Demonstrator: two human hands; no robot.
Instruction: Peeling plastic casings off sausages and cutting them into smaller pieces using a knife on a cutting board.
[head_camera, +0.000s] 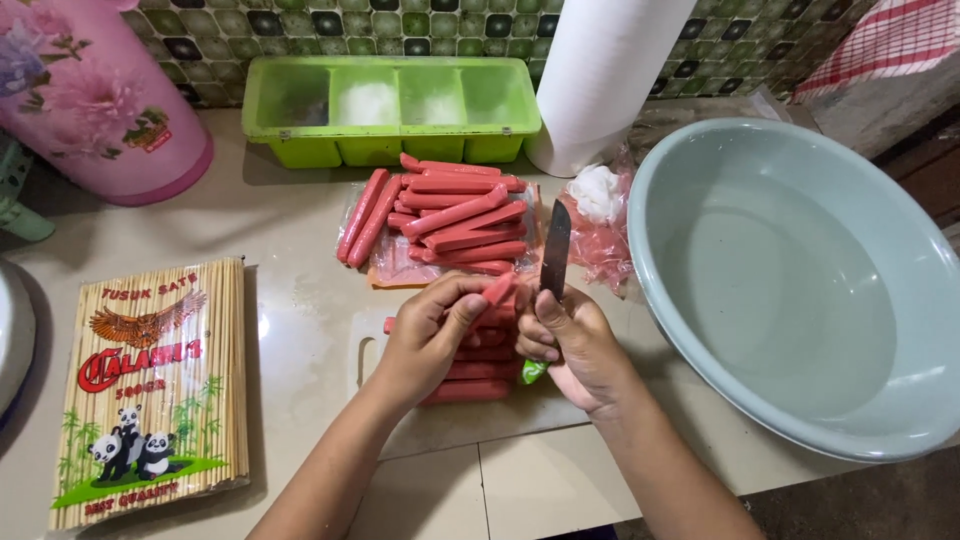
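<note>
Left hand (425, 340) is pinching one red sausage (497, 290) by its end, lifted off the rest, tip angled up toward the knife (555, 248). Right hand (575, 345) is wrapped tight round the green knife handle, blade pointing up and away, just beside the sausage tip. Looks like it's held that way to keep the edge clear of the fingers.

Under both hands there's a row of sausages (470, 370) on a pale cutting board (450, 415); a bigger pile (450, 215) sits farther back on its opened wrapper.

Room's tight: big grey-green basin (800, 290) crowds the right side, paper roll (600, 80) and green compartment tray (390, 105) block the far side, a pack of bamboo skewers (150, 390) sits to the left. Near counter edge is right below the wrists.
</note>
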